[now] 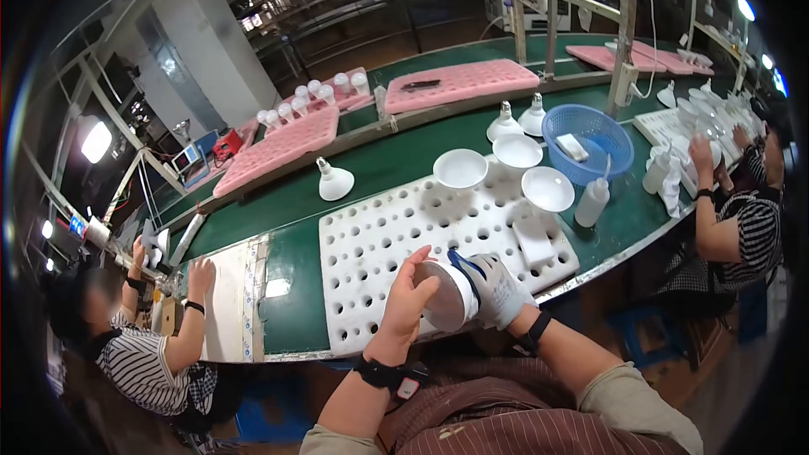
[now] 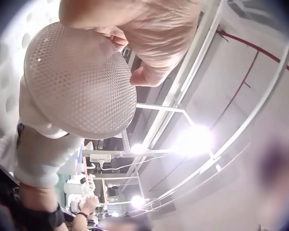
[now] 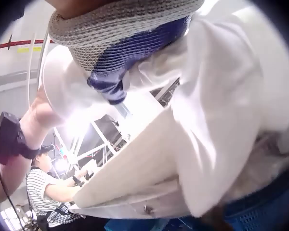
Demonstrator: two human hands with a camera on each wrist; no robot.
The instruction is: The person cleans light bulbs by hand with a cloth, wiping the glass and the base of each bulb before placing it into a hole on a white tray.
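Observation:
A reflector bulb (image 1: 445,297) with a white housing and a dimpled clear lens (image 2: 79,79) is held over the front of the white foam tray. My bare left hand (image 1: 406,297) grips it at the rim, thumb on the lens edge. On its other side is my right hand (image 1: 499,288), in a grey glove with blue-coated fingers (image 3: 116,91). This hand holds a white cloth (image 3: 214,115) against the housing, and the cloth hangs down in the right wrist view. The bulb's base is hidden behind the hands.
The holed white foam tray (image 1: 371,240) bears a white block (image 1: 533,241). White reflector cups (image 1: 460,168) stand at its far edge, near a blue basket (image 1: 590,170) and a squeeze bottle (image 1: 592,202). A finished-looking bulb (image 1: 334,181) stands behind. People work at both sides.

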